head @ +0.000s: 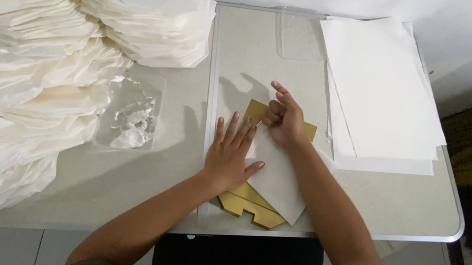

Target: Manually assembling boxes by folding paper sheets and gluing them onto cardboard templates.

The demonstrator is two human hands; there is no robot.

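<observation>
The left hand lies open and flat on a white sheet covering a gold card near the table front edge. The right hand pinches the sheet's top fold. Paper stacks lie right; folded bundles left.

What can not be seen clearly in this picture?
- Gold card: head view, mostly covered by the white sheet and the left hand.
- Right hand: fingertips curled under, grip unclear.
- Paper piles: cut off by the left edge.
- Clear bag: contents blurred.
</observation>
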